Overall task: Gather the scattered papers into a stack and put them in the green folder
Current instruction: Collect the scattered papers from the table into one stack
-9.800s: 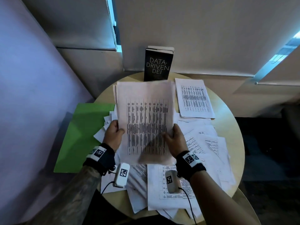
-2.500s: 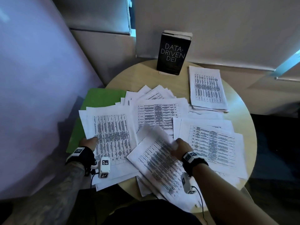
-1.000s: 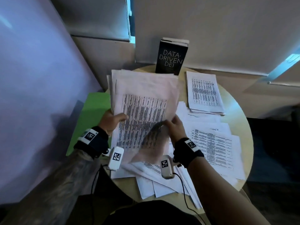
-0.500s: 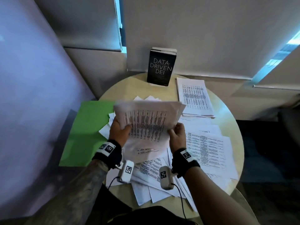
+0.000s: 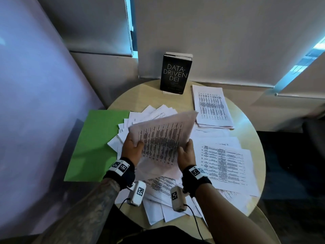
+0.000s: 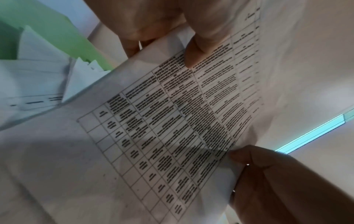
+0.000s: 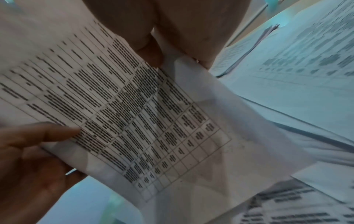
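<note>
A bundle of printed sheets (image 5: 163, 138) (image 6: 172, 121) (image 7: 134, 113) is held tilted above the round table's middle. My left hand (image 5: 131, 148) grips its left edge, thumb (image 6: 195, 56) on the printed face. My right hand (image 5: 187, 152) grips the right edge, thumb (image 7: 151, 54) on the sheet. The green folder (image 5: 95, 145) (image 6: 57, 27) lies flat at the table's left, overhanging the edge. Loose papers (image 5: 226, 161) are spread under and right of my hands. A tidier stack (image 5: 212, 106) lies at the back right.
A black book (image 5: 175, 74) stands upright at the table's back edge against the wall. The round wooden table (image 5: 253, 138) has bare wood at the back left and far right. A pale wall panel (image 5: 35, 85) rises on the left.
The held bundle has tipped from a low, flatter pose to a steeper tilt with its top right corner raised. Both hands keep their grip on its sides.
</note>
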Demonstrator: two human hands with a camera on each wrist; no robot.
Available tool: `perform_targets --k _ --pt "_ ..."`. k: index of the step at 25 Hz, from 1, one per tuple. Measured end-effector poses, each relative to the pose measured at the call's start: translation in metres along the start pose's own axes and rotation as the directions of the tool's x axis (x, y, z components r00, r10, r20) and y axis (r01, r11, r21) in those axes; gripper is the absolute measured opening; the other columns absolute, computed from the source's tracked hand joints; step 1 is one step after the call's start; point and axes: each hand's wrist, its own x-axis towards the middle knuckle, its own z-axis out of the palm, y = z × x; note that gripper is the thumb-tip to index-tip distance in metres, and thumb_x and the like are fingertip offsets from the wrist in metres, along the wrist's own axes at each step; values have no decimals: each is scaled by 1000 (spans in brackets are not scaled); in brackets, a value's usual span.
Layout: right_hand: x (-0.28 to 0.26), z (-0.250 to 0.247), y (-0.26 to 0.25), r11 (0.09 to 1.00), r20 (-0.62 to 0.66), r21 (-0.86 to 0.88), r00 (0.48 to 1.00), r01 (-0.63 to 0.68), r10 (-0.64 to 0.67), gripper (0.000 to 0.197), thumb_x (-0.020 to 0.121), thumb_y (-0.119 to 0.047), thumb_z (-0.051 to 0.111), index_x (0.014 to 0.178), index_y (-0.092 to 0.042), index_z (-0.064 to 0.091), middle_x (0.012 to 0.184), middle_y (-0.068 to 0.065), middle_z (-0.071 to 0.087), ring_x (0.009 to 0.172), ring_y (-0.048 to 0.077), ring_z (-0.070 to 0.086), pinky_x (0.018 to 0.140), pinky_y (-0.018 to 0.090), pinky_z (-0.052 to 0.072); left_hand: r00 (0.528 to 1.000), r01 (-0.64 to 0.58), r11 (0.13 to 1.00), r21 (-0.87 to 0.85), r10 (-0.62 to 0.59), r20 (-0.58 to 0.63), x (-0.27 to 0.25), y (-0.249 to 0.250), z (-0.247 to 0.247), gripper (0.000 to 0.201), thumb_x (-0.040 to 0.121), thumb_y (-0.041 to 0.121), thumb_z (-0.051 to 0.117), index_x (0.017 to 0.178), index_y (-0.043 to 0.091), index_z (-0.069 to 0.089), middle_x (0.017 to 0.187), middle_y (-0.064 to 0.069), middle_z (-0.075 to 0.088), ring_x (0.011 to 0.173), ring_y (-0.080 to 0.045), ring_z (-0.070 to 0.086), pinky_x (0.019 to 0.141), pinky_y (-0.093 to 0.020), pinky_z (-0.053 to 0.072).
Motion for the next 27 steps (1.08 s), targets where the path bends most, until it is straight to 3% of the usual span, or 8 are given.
perform_targets --k 4,9,12,15,19,22,24,27 --pt "3 -5 -6 998 -11 16 999 53 -52 17 87 7 43 98 -6 38 83 0 48 69 11 46 55 13 42 996 -16 999 -33 13 -86 5 5 -5 33 88 9 60 120 7 54 102 -4 64 83 -17 60 63 -17 43" --pt "4 -5 8 992 84 -114 994 -55 65 18 90 2 42 108 -1 41 94 22 56 78 23 50 63 42 49 999 29 999 32 -28 -24 3 0 4 29 92 11 55 120 5 55 95 -9 64 82 -27 62 68 -29 50" --pt "21 -23 0 997 133 -65 990 -29 37 18 87 -11 55 103 -6 47 91 18 59 77 22 53 68 36 46 994 18 999 -34 -22 -111 23 27 2 28 91 8 56 119 5 58 96 -6 63 80 -21 57 69 -26 42" --pt "27 -55 5 978 256 48 949 -203 184 31 78 -30 67 101 -11 58 92 12 69 79 22 63 65 30 47 970 74 967 -246 -127 -207 50 40 -4 23 86 4 61 109 3 64 99 -8 64 91 -20 58 76 -27 41" --pt "17 -73 12 872 408 290 875 -394 260 13 84 -17 68 95 -12 62 95 9 74 68 19 64 53 24 41 926 239 864 -443 -340 -165 69 38 20 14 80 11 65 92 5 64 93 -15 65 88 -23 57 74 -30 43" --pt "20 -69 11 882 282 335 929 -331 241 5 86 -6 65 91 -6 63 80 13 69 59 20 62 49 25 43 928 260 881 -396 -342 -150 72 45 46 37 76 19 68 108 0 63 108 -17 67 97 -30 63 80 -35 47" --pt "33 -77 12 885 150 357 953 -299 262 4 85 -2 64 83 -5 62 69 13 63 55 19 61 50 26 47 959 228 909 -350 -272 -83 71 54 64 27 77 22 68 101 11 66 101 -10 67 98 -29 63 83 -38 50" --pt "73 -101 17 854 29 435 952 -285 303 11 85 3 62 77 -5 62 59 10 58 47 17 54 50 26 51 983 170 948 -270 -145 110 65 58 75 9 87 21 64 90 25 57 93 -4 66 82 -22 65 68 -35 53"
